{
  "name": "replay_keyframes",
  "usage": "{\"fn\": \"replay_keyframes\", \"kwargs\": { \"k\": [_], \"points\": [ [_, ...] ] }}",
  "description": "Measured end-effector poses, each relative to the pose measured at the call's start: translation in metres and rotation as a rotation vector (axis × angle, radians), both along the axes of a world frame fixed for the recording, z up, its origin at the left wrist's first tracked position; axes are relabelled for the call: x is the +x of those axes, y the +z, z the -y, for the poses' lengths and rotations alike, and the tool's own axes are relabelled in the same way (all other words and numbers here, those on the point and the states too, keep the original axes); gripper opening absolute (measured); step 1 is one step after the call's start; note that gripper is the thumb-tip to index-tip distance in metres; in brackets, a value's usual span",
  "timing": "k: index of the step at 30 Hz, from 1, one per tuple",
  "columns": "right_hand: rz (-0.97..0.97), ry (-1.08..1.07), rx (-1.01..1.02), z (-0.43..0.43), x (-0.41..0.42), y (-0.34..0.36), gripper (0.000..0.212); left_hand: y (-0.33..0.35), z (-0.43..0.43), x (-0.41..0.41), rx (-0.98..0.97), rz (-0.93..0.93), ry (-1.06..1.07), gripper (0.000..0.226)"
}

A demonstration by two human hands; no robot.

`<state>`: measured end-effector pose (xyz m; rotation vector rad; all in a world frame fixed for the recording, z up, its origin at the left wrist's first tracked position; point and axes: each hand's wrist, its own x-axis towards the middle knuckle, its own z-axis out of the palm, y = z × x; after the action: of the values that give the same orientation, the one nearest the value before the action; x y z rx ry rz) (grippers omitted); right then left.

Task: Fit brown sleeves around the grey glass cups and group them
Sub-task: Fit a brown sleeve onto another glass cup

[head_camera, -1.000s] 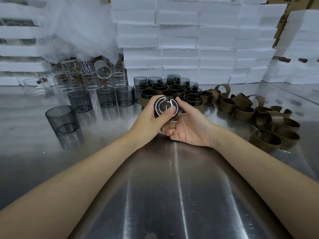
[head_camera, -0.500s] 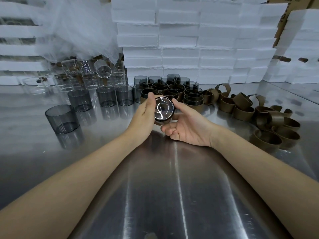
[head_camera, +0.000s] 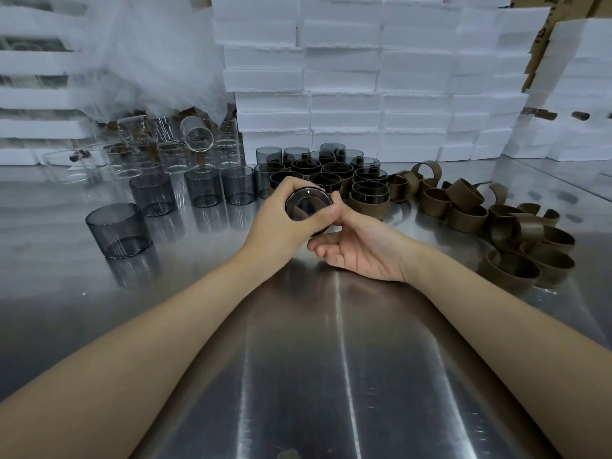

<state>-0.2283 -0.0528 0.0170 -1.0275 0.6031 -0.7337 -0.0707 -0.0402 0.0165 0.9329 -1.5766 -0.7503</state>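
One grey cup (head_camera: 308, 205) clamped between left hand (head_camera: 275, 223) and right hand (head_camera: 361, 250); sleeving judged underway; next, set it among sleeved group (head_camera: 331, 175).

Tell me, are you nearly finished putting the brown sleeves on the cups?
Not yet. Done: a bunch of sleeved cups grouped at the back. In hand: the left hand and right hand hold one grey cup, base toward the camera. Left: several bare grey cups on the left and a pile of loose brown sleeves on the right.
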Motion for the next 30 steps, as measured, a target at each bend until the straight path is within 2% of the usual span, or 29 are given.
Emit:
{"fn": "replay_keyframes", "kwargs": {
  "k": [10, 14, 17, 19, 23, 26, 28, 30],
  "points": [
    [-0.029, -0.001, -0.014, -0.003, 0.001, 0.002, 0.059, 0.004, -0.001, -0.001, -0.046, 0.024, 0.099, 0.017],
    [-0.063, 0.009, -0.098, -0.005, 0.005, 0.001, 0.069, 0.000, 0.001, 0.000, -0.092, 0.044, 0.130, 0.028],
    [-0.091, -0.030, -0.139, -0.009, 0.009, 0.001, 0.062, -0.005, -0.001, 0.000, -0.128, 0.048, 0.109, 0.042],
    [-0.049, -0.099, -0.146, -0.009, 0.010, -0.001, 0.057, -0.006, 0.000, -0.002, -0.156, 0.084, 0.084, 0.041],
    [-0.084, -0.326, -0.289, -0.005, 0.011, -0.006, 0.040, -0.007, 0.002, 0.000, -0.291, 0.281, 0.085, 0.034],
    [-0.367, -0.519, -0.557, -0.002, 0.008, -0.007, 0.038, -0.006, -0.002, -0.003, -0.435, 0.598, 0.049, 0.042],
    [-0.588, -0.573, -0.762, -0.002, 0.007, -0.008, 0.044, -0.006, -0.007, -0.008, -0.489, 0.798, 0.058, 0.051],
    [-0.723, -0.599, -0.917, -0.004, 0.008, -0.008, 0.039, -0.006, -0.010, -0.012, -0.495, 0.905, 0.112, 0.060]
  ]
}}
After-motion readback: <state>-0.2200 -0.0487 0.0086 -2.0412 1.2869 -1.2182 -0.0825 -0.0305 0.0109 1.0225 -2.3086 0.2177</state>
